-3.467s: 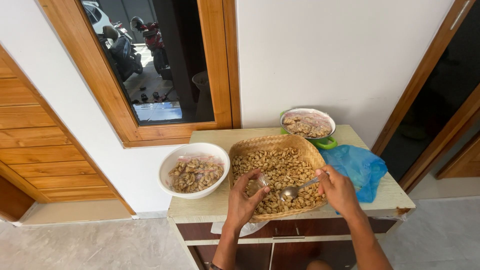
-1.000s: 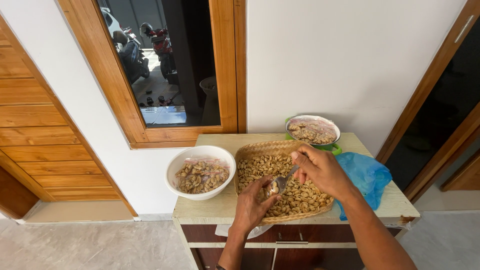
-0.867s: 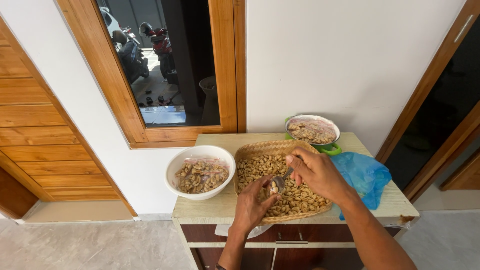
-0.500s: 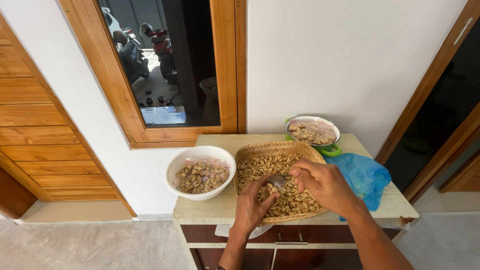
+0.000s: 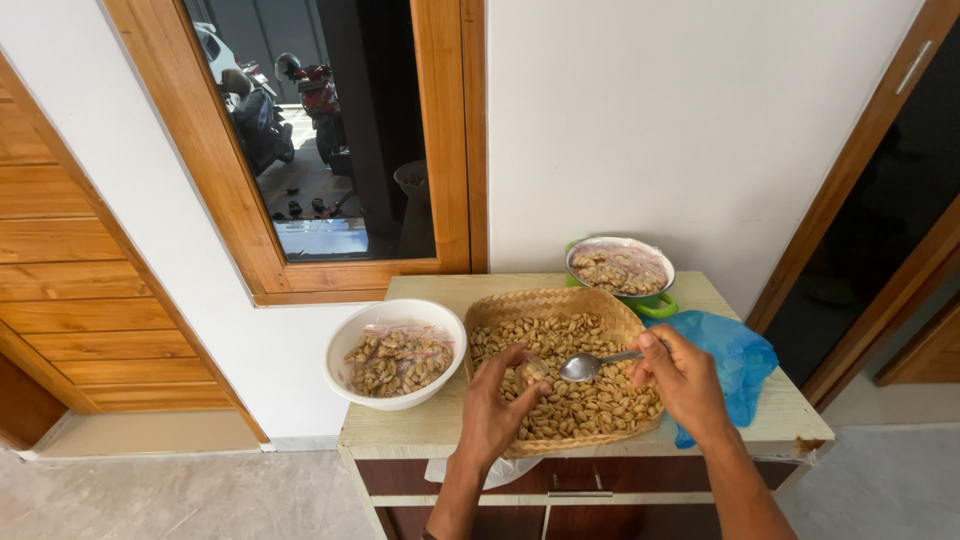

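1. Two hands work over the round woven straw tray (image 5: pixel 545 302) heaped with pale, unshelled nuts (image 5: pixel 590 405). My left hand (image 5: pixel 492 418) pinches one nut between thumb and fingertips, just above the heap. My right hand (image 5: pixel 686 380) is closed round the handle of a small metal spoon (image 5: pixel 590 364).
2. Half a second ago the spoon's bowl was pressed against the nut in my left fingers. Now it has drawn back a little to the right and lies level, its bowl just beside that nut but apart from it. I judge that one prying stroke has ended; I cannot tell whether the shell has opened.
3. To the left of the tray, touching its edge, stands a white round bowl (image 5: pixel 345 345) holding darker pieces.
4. Behind the tray, near the wall, sits a green-handled round bowl (image 5: pixel 657 302) with a similar filling.
5. A crumpled blue plastic bag (image 5: pixel 738 362) lies under and beyond my right wrist.
6. All rest on a pale tabletop (image 5: pixel 420 432) above a wooden drawer. Nothing blocks either hand; the bowls are within reach.
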